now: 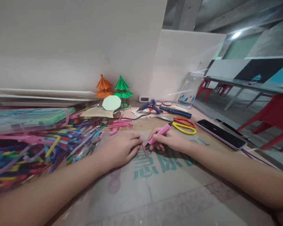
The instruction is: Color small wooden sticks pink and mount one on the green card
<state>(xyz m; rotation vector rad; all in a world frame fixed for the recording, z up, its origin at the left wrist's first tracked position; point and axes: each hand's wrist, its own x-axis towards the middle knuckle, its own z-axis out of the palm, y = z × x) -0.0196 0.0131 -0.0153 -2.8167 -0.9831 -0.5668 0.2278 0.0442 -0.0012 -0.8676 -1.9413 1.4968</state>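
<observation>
In the middle of the work surface (103, 201), my left hand (120, 149) is closed on a thin pink stick (144, 149), which sticks out past its fingertips. My right hand (166, 139) grips a pink marker (162, 131), its dark tip pointing down beside the stick; whether the tip touches it I cannot tell. The marker's pink cap (113, 132) lies loose just beyond my left hand. Behind that is a small pile of pink sticks (119, 123). Scissors (185, 124) with red and yellow handles rest beyond my right hand.
Colourful pipe cleaners (25, 153) heap at the left, under a plastic case (30, 119). An orange pagoda (103, 86) and a green pagoda (122, 88) stand at the back, near a glue gun (149, 106). At right are a phone (220, 133) and a water bottle (190, 89).
</observation>
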